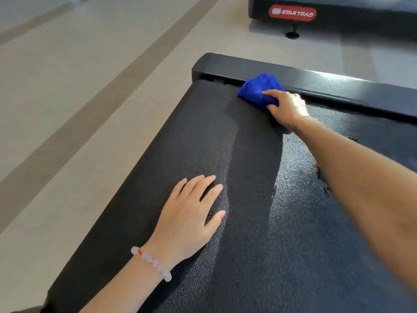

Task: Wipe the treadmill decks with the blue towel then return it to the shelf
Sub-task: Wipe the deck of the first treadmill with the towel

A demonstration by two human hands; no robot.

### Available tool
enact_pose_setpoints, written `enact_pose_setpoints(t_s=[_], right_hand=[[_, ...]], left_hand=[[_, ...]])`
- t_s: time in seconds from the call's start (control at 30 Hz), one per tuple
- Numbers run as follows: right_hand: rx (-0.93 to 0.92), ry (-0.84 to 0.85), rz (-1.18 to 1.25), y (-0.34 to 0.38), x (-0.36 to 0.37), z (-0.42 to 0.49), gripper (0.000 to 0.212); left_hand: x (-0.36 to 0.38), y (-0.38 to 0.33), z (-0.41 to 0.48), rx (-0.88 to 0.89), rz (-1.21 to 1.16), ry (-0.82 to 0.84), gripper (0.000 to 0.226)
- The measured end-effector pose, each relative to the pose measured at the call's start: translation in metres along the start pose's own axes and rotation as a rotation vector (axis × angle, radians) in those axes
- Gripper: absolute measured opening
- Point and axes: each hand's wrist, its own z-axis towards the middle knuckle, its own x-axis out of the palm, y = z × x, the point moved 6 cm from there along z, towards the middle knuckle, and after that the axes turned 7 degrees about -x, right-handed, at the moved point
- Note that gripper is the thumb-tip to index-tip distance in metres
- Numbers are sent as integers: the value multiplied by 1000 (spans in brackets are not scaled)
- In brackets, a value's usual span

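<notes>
A black, textured treadmill deck (248, 177) fills most of the view, running from the bottom to its far end. Bunched up at that far end lies the blue towel (259, 90), pressed against the black side rail (338, 86). My right hand (287, 107) is stretched out and grips the towel from the near side, holding it down on the belt. My left hand (191, 213) rests flat on the deck near its left edge, fingers apart and holding nothing. A bead bracelet sits on my left wrist.
A second black treadmill (338, 10) with a red Star Trac logo stands at the top right on a small round foot (292, 33). Pale floor (79, 98) with darker stripes spreads to the left of the deck.
</notes>
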Motion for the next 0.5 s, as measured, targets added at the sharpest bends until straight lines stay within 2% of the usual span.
enact_pose_setpoints(t_s=[0.27, 0.5], right_hand=[[-81, -12, -6, 15, 4, -65, 43], [-168, -22, 77, 47, 10, -162, 44]], left_hand=[[-4, -2, -18, -9, -10, 1, 54], [-14, 1, -87, 4, -4, 56, 52]])
